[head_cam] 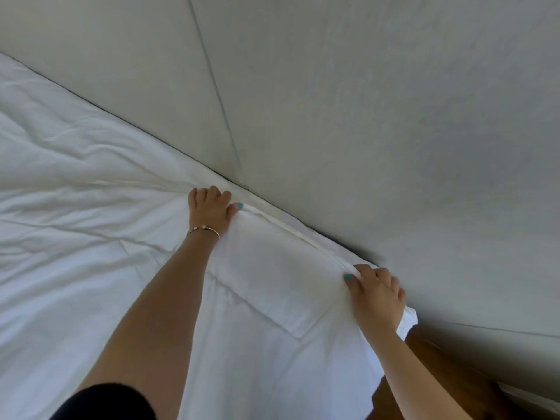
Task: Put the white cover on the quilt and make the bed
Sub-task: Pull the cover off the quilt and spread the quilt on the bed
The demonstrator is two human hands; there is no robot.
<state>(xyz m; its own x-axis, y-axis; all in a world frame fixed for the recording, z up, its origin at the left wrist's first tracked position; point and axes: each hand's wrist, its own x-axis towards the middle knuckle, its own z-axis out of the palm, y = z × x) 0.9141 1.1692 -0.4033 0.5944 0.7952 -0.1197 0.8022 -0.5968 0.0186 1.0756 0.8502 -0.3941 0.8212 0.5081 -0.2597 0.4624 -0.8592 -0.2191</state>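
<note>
A: We record the position of the white cover (91, 207) first. It lies spread over the bed, creased toward the left, and its top edge runs along the foot of the pale padded headboard (363, 116). The two are touching or nearly so; a thin dark gap shows between them in places.

B: We confirm. A raised rectangular outline shows under the fabric between the two arms. We take it for the quilt (266, 286) inside the cover, but we cannot tell this for certain.

A: We turn to the left hand (210, 207). Its fingers are curled down over the top edge of the cover, close to the headboard, and the thumb lies along the folded hem. It grips the cover. A thin bracelet (203, 231) sits on that wrist.

B: For the right hand (377, 294) we note the same kind of hold. The fingers curl over the corner of the cover at the bed's right side, with the thumb pressed onto the fabric on top. It grips the cover corner.

A: We see the hem stretched in a straight band between the two hands.

B: Below the right forearm we see brown wooden floor (424, 374). A dark sleeve (103, 401) shows at the lower left.
</note>
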